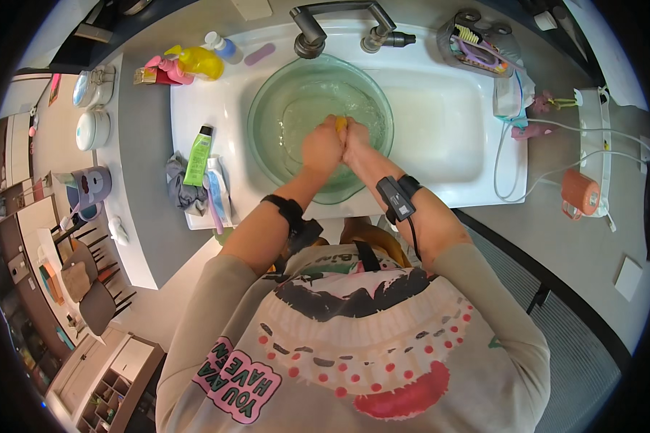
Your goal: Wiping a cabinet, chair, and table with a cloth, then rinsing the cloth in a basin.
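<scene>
Over a pale green plastic basin (257, 157) of clear water, my two hands are pressed together. A small yellow object (341, 124), perhaps a sponge or a bar of soap, shows between them, mostly covered by fingers. My left hand (323, 145) is curled around its left side. On the other side my right hand (356, 139) closes against it, its fingers partly hidden. The basin stands in the left part of a white ceramic sink (439, 135), under a dark grey faucet (309, 32). Ripples cross the water near my right hand.
Yellow (200, 62) and pink pump bottles (174, 70) stand at the sink's back left. A green tube (199, 157) and grey cloth (181, 187) lie on the left rim. Back right is a brush caddy (474, 48); white cables (501, 157) cross the right rim.
</scene>
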Demonstrator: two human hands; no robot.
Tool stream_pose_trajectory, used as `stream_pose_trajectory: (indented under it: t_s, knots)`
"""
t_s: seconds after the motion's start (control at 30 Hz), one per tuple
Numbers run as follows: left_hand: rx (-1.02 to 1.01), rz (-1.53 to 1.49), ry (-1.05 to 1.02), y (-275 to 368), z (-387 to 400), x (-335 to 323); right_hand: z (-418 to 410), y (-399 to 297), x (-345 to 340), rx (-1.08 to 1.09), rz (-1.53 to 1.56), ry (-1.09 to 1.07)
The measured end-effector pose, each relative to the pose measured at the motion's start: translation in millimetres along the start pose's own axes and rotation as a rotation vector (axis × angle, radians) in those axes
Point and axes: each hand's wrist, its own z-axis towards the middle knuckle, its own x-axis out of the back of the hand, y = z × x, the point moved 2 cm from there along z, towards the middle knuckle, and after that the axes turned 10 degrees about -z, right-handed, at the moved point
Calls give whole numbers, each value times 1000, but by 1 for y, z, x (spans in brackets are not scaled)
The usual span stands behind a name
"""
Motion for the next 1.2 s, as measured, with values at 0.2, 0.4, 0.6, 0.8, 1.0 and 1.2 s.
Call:
stream_pose_trajectory:
  t_s: [0.2,0.4,0.6,0.8,1.0,1.2]
  knots:
    - [-2,234,29,-26,9,38,-17,-36,0,528,-847,120]
    - [80,454,-56,-57,6,73,-53,-61,20,939,-1435,142]
    - [-112,538,-224,-44,7,12,-48,-13,29,930,-1821,226]
    - [-197,685,-477,-66,2,-29,-27,0,41,816,-1965,-40]
    - [32,371,-560,-73,16,-39,-19,-5,49,924,-1170,332]
    - [36,-138,-297,-22,8,-25,-32,-8,16,161,-94,-176]
